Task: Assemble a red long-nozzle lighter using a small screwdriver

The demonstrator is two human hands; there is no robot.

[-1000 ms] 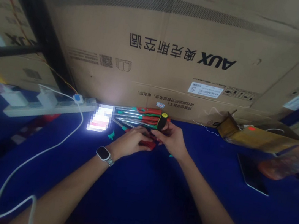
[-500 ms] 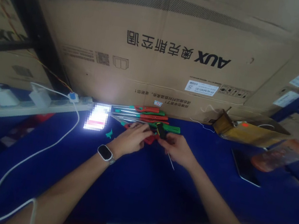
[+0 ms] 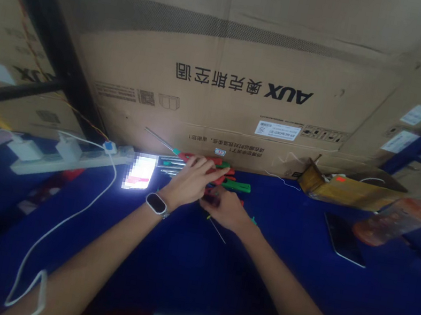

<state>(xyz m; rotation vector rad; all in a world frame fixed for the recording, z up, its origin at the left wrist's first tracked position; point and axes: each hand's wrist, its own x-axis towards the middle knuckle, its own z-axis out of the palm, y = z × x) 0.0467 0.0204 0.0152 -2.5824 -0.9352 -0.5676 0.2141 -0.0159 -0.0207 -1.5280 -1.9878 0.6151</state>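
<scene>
My left hand (image 3: 191, 180), with a watch on its wrist, is closed around a red long-nosed lighter (image 3: 183, 156). The lighter's metal tube points up and left, with a teal collar at its base. Close beside it, my right hand (image 3: 224, 207) grips a small screwdriver (image 3: 218, 230); its thin shaft sticks out below the fingers and its handle is mostly hidden. Behind and under my left hand lie several more lighters with red and green handles, among them a green lighter (image 3: 238, 186). A small teal piece (image 3: 254, 221) shows at the right wrist's edge.
Left of the lighters is a lit phone screen (image 3: 140, 172), beside a white power strip (image 3: 71, 159) with a trailing cable. To the right are a dark phone (image 3: 343, 239), a drink bottle (image 3: 398, 220) and an open box (image 3: 351, 192). A large carton (image 3: 221, 94) stands behind.
The red lighter's tube now rises up-left above the others. My right hand has moved left and slightly down with the screwdriver, close against my left. The camera view has shifted slightly.
</scene>
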